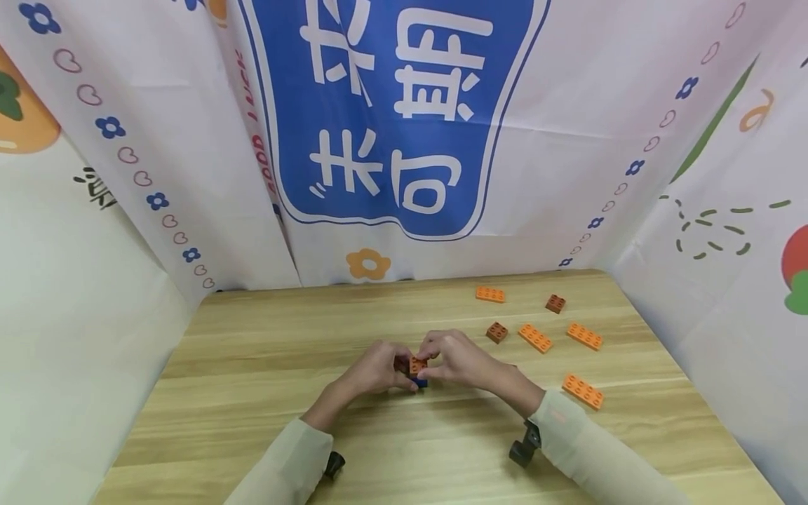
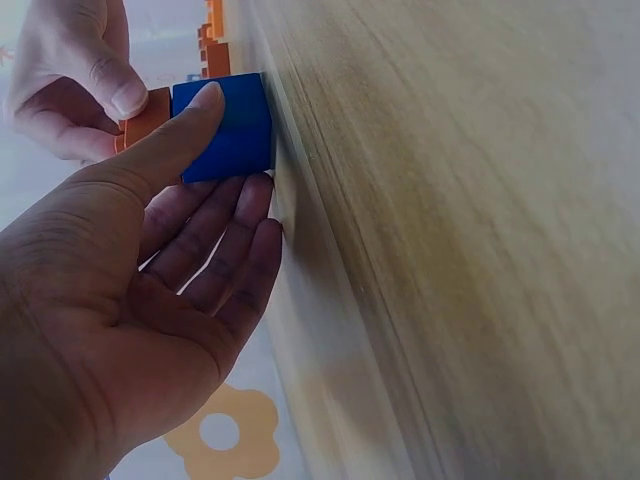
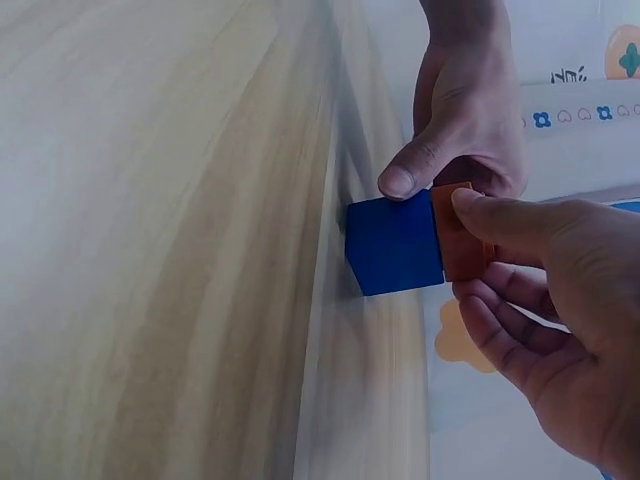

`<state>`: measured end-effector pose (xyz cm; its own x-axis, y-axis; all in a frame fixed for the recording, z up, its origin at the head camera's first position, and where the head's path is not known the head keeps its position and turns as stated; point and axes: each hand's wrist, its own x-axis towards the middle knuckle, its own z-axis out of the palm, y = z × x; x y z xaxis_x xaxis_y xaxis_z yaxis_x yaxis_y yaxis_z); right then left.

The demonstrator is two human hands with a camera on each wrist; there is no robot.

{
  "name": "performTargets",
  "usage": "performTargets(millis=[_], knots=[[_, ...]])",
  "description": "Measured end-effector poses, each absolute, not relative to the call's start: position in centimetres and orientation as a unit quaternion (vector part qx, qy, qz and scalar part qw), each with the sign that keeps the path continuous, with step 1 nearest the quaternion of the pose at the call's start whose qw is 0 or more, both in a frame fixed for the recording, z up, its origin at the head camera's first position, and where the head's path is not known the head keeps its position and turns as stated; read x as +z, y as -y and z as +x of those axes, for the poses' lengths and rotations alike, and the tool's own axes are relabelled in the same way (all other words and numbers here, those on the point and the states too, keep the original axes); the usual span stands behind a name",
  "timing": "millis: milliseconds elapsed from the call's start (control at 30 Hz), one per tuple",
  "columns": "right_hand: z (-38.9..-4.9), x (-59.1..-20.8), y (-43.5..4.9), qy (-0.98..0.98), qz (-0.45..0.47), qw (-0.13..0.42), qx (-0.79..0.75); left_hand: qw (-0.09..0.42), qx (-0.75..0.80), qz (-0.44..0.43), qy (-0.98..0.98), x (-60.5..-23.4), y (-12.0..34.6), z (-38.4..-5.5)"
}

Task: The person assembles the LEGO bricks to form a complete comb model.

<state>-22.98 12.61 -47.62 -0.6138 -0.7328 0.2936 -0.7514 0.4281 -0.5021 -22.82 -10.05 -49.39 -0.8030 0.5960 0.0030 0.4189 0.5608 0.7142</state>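
Observation:
A blue block (image 3: 395, 245) stands on the wooden table near its middle, with an orange-brown studded brick (image 1: 418, 365) on top of it. My left hand (image 1: 381, 368) holds the blue block from the left; its thumb lies across the face in the left wrist view. From the other side, my right hand (image 1: 459, 361) pinches the orange-brown brick between thumb and fingers, as the right wrist view shows. The brick sits right against the block's upper face. Part of the brick is hidden behind fingers.
Loose orange bricks lie to the right on the wooden table (image 1: 252, 393): one at the back (image 1: 490, 294), several farther right, such as the orange brick (image 1: 583, 391). Two small brown bricks lie among them, the nearer brown brick (image 1: 496, 332) beyond my right hand. Printed cloth (image 1: 530, 210) surrounds the table.

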Motion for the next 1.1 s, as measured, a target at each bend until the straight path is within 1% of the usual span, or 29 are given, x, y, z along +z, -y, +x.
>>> performTargets(millis=[200,400,567,800,1100], knots=[[-23.1,-47.8,-12.5,0.845,0.429,0.006,0.319,0.121,0.365,0.29,-0.877,-49.3,10.2,-22.8],[-23.0,-48.3,-12.7,0.841,0.427,0.023,0.332,0.118,0.364,0.294,-0.876,-49.3,10.3,-22.8],[-22.9,-48.7,-13.1,0.838,0.42,0.023,0.349,0.117,0.364,0.299,-0.875,-49.4,10.2,-22.8],[-22.9,-48.5,-14.3,0.853,0.382,0.028,0.354,0.109,0.362,0.301,-0.875,-49.3,10.3,-22.5],[-23.5,-48.5,-16.6,0.854,0.374,0.048,0.359,0.106,0.367,0.289,-0.878,-49.1,10.1,-22.1]])
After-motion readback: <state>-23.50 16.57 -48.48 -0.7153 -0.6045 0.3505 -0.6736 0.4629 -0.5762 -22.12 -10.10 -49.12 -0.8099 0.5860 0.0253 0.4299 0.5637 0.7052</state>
